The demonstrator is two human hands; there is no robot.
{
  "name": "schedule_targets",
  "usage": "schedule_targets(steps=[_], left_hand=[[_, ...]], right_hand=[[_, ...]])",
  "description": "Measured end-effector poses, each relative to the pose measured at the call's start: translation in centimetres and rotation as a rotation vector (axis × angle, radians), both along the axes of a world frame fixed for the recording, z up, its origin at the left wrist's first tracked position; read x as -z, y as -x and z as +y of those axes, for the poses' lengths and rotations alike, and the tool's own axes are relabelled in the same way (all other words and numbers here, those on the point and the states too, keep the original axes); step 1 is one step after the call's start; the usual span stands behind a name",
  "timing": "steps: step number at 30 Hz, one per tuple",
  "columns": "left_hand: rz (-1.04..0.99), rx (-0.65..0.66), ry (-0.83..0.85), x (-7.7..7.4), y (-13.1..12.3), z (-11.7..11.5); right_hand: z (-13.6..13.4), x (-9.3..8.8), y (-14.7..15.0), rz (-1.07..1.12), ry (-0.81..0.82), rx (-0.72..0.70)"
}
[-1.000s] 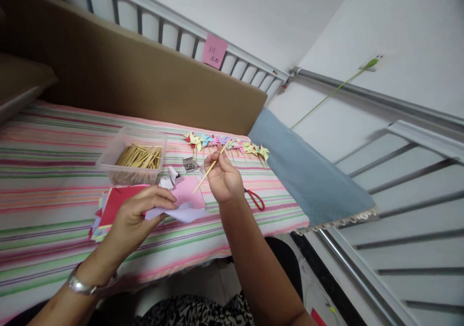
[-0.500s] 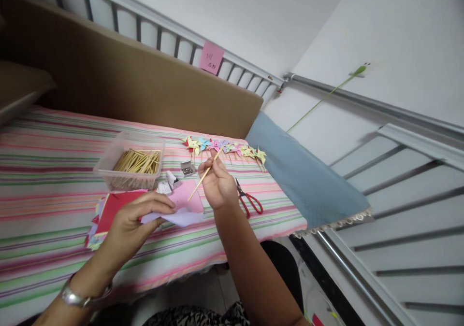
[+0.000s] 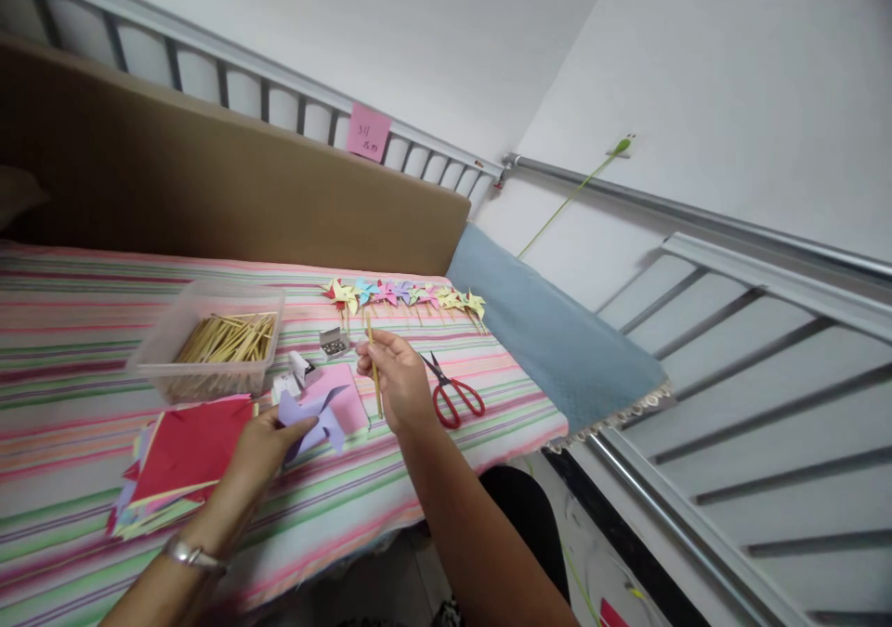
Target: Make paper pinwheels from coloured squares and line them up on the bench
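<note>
over the striped cloth (image 3: 48, 404), by the red-topped paper stack (image 3: 191, 450), my left hand (image 3: 257, 441) pinches a purple pinwheel (image 3: 321, 423); my right hand (image 3: 397, 376) grips a thin stick (image 3: 377, 387) just beside it, apart. i judge i'm pairing the two; joining them would call for lining up stick and pinwheel, perhaps using the small box (image 3: 331, 335) of tiny metal pieces (image 3: 336, 347).

Head-worn camera faces forward, down; left hand (image 3: 263, 449), right hand (image 3: 402, 384) near.
</note>
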State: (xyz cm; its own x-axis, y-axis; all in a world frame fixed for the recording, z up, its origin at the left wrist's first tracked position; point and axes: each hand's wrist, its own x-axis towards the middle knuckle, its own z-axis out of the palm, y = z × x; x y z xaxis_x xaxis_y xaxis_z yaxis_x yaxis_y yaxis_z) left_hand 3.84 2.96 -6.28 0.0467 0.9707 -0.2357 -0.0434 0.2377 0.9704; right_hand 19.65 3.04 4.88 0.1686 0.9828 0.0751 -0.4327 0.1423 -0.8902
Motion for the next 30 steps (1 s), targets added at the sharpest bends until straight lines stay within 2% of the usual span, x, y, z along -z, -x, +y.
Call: schedule_targets(steps=[4,9,13,18,21,25,30], left_hand=[[0.175,-0.016,-0.097,1.3,-0.9,1.0],[0.492,0.001,-0.35,2.0,-1.3,1.8],[0.656,0.065,-0.511,1.9,-1.1,1.7],[0.95,0.044,-0.942,0.9,0.1,1.8],[1.123,0.049,-1.089,0.5,0.4,1.7],[1.231,0.093,-1.126,1.4,-0.3,1.1],[1.231,0.208,-1.043,3.2,-1.5,0.1]], right_hand=[[-0.7,-0.2,-0.5,-0.105,0.0,0.02],[-1.4,-0.4,-1.1,-0.289,0.018,0.076],[-1.7,-0.3,-1.3,-0.336,0.003,0.082],[-1.7,0.3,-1.4,-0.38,-0.017,0.084],[-1.6,0.5,-1.1,-0.387,-0.014,0.062],[-1.8,0.5,-0.7,-0.41,-0.008,0.039],[-2.2,0.1,-1.0,-0.42,-0.015,0.032]])
